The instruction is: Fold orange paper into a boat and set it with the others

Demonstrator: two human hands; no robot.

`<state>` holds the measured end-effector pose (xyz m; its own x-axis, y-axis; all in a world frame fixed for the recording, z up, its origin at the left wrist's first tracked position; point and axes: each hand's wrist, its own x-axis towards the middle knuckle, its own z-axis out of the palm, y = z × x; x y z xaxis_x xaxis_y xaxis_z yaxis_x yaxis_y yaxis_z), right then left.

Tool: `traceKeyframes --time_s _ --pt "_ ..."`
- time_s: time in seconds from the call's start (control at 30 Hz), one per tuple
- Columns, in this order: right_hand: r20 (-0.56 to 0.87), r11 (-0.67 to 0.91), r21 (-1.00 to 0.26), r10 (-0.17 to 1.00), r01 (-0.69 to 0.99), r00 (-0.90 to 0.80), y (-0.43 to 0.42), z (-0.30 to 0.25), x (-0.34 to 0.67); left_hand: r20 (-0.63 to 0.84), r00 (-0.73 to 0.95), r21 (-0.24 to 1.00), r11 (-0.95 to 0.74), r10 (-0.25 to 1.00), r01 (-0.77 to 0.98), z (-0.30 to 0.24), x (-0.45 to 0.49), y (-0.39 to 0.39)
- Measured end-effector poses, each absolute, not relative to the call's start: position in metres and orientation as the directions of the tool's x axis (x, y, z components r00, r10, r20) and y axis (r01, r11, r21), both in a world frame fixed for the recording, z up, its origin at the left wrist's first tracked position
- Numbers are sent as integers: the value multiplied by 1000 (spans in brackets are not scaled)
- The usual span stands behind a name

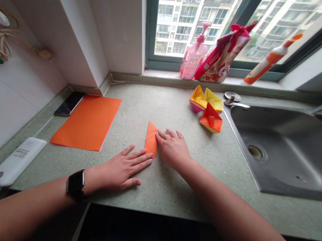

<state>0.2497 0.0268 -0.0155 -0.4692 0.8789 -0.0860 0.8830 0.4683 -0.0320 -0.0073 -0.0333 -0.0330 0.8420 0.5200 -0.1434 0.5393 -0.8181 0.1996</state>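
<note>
A small folded orange paper (151, 139) lies flat on the speckled countertop (167, 188). My right hand (173, 148) presses on its right edge with the fingers stretched out flat. My left hand (124, 169), with a black watch on the wrist, lies flat on the counter, its fingertips touching the paper's lower corner. Neither hand grips anything. A stack of orange paper sheets (89, 121) lies to the left. Three folded paper boats, yellow (213, 99), orange-and-pink (198, 98) and orange (211, 119), sit behind my hands.
A steel sink (286, 151) fills the right side. On the window sill stand a pink pump bottle (193, 55), a red pouch (224, 52) and an orange-capped bottle (270, 58). A black phone (69, 103) and a white power bank (16, 161) lie at the left.
</note>
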Motion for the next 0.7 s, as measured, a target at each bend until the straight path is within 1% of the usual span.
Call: traceKeyframes --time_s 0.1,0.17,0.27,0.33,0.37,0.43,0.5,0.53,0.63,0.7 --pt "-60 469 -50 880 882 -471 27 -18 250 -185 823 210 -797 537 567 -29 -13 -46" --pt "-32 470 -68 881 880 -473 27 -21 251 -192 822 240 -787 536 568 -20 -17 -52" --pt "2 473 -103 880 875 -476 28 -24 252 -149 848 346 -777 509 527 2 -22 -54" --pt "11 473 -125 880 872 -476 29 -25 253 -68 847 427 -752 528 503 17 -23 -49" --pt "14 472 -134 880 872 -474 29 -26 253 -19 830 454 -735 558 504 22 -23 -44" --pt "24 469 -148 882 871 -470 29 -27 253 94 768 460 -711 634 532 28 -17 -30" --pt "43 469 -159 883 869 -468 30 -29 254 195 636 447 -645 746 619 26 -7 -10" --pt "57 469 -164 883 868 -466 30 -29 255 217 570 446 -600 792 664 24 -2 2" --pt "112 467 -178 884 866 -454 32 -28 260 190 424 469 -461 885 753 13 15 34" --pt "150 457 -197 889 868 -434 33 -26 264 209 370 483 -425 905 765 6 24 46"
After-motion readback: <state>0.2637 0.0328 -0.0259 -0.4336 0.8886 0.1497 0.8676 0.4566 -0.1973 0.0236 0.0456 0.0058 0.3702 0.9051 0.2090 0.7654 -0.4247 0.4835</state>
